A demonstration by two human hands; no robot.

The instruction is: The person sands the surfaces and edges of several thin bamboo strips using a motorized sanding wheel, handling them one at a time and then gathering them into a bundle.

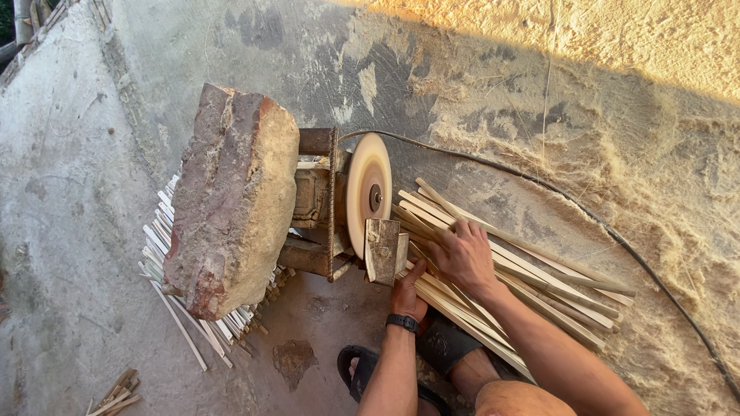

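A bare disc (368, 192) is mounted upright on a motor (312, 202), which is weighted down by a big stone (231, 196). A wooden block (381, 249) is set just in front of the disc as a rest. The right hand (465, 258) is laid flat, fingers spread, on a heap of sticks (532, 281) lying on the ground just right of the disc; no single stick is seen to be clamped. The left hand (407, 293) is held just below the block, thumb up against it; whether anything is gripped there cannot be told.

Both hands are kept near an unguarded disc, so a slip could carry fingers into its edge. A stick fed at a slant could be snatched and flung. The cable (586, 216) is run across the dusty floor, where it could be snagged by a sandalled foot (370, 374). The stone could be shaken loose if the motor vibrates. More cut sticks (166, 235) are piled under the stone.
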